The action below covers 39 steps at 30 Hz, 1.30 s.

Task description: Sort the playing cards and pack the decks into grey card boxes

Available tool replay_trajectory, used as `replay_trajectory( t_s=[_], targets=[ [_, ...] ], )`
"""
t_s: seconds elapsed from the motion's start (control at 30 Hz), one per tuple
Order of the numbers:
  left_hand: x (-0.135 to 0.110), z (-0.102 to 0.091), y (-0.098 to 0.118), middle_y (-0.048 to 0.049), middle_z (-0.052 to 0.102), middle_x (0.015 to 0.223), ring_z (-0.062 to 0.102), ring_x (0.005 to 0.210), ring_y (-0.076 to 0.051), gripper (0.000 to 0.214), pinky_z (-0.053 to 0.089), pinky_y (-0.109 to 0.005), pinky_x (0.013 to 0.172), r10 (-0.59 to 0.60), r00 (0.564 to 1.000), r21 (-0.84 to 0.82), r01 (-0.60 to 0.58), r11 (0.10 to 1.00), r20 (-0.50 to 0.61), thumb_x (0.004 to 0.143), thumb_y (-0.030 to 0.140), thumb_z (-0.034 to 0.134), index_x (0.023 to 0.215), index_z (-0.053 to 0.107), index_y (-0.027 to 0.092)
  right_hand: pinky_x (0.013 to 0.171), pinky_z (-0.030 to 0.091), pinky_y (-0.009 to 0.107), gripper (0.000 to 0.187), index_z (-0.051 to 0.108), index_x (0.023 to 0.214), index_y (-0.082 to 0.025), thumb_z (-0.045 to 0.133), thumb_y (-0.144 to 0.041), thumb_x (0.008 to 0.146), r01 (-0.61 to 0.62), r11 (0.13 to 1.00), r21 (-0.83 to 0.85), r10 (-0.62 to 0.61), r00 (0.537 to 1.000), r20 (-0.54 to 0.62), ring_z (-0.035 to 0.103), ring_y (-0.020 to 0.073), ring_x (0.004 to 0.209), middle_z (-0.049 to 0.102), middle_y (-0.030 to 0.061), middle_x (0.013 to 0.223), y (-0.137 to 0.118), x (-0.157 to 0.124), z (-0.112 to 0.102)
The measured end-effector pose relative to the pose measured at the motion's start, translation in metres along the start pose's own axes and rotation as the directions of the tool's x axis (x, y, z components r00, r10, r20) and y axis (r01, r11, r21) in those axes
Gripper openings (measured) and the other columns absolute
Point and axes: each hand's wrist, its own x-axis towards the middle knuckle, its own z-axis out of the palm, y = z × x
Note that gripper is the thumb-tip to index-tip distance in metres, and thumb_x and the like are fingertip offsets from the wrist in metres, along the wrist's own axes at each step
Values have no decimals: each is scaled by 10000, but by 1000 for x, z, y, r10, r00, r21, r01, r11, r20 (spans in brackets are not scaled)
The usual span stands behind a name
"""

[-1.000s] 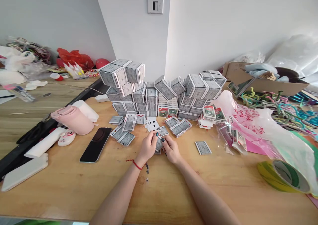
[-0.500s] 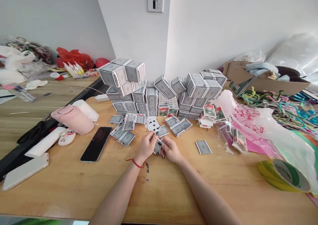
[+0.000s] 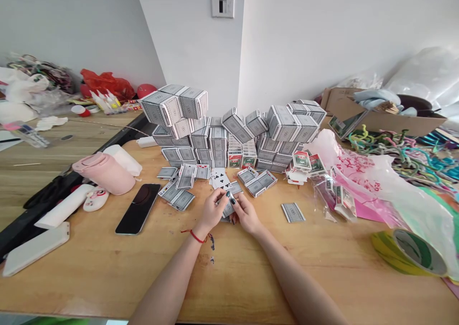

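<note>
Near the front middle of the pale wooden tabletop (image 3: 107,277), the left hand (image 3: 214,211) and right hand (image 3: 246,214) grip grey-backed paper playing cards (image 3: 228,209) between curled fingertips (image 3: 228,194), where a light, even pinch suits them.

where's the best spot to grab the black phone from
Pinch the phone by its long edges, coming from above at its near end: it lies flat on the table, so its underside is out of reach, and bare wood surrounds that end.
</note>
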Motion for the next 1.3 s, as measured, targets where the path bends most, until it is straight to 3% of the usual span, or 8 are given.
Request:
replay_trajectory(
  t_s=[0.2,0.33,0.43,0.57,0.7,0.8,0.93,1.3],
  targets=[
    [-2,0,4,19,454,636,416,617,-100,203,348,-206,581,27,997,46,-30,999,70,797,309,417,663,457,162,315,289,177,268,384,722,-205,386,-449,831,4,995,-95,-1,1000,30,385,69,306,462,-65,425,-2,-3,-3],
    [1,0,-2,38,393,560,374,534,-87,250,315,-201,507,-74,991,-73,82,994,109,774,350,453,611,415,164,319,294,181,275,379,726,-204,397,-462,820,-11,999,-38,14,996,91,393,70,306,490,-58,438,-2,-1,-6],
    [3,2,-8,48,369,527,350,491,-77,294,296,-198,471,-151,987,-142,158,977,61,754,382,472,577,391,162,322,304,181,286,379,756,-201,402,-481,810,-29,1000,0,29,997,69,401,72,305,501,-61,443,0,1,-5],
    [3,6,-10,38,408,554,374,516,-87,291,318,-205,488,-132,990,-164,124,979,-42,769,401,431,606,422,161,339,337,188,306,369,804,-202,406,-506,798,-35,998,44,35,999,-10,414,77,319,495,-69,454,3,3,-2],
    [0,8,-10,19,450,593,403,544,-101,278,327,-213,509,-61,993,8,62,998,-104,804,385,382,653,457,163,359,364,206,291,371,847,-213,379,-501,811,-22,999,43,24,999,-27,432,89,357,483,-60,511,3,1,-1],
    [-3,10,-11,11,459,583,410,533,-105,269,317,-217,505,-11,996,148,24,989,-89,813,365,372,655,467,168,370,355,206,273,393,802,-219,377,-491,815,4,998,-61,-12,993,-119,415,88,396,444,-49,556,3,-1,0],
    [-4,15,-14,2,487,580,425,515,-108,251,321,-222,496,-8,996,197,25,980,-85,819,346,364,693,491,169,409,332,200,289,400,699,-207,395,-473,812,40,977,-211,-89,970,-228,379,91,462,403,-39,564,4,2,-1],
    [-2,24,-14,-27,560,690,509,604,-122,295,404,-220,528,-164,980,-99,153,983,-113,821,398,347,765,503,154,293,271,200,313,378,710,-214,389,-513,803,-12,1000,-8,10,981,-192,352,74,310,386,-71,447,-4,2,7]
  ],
)
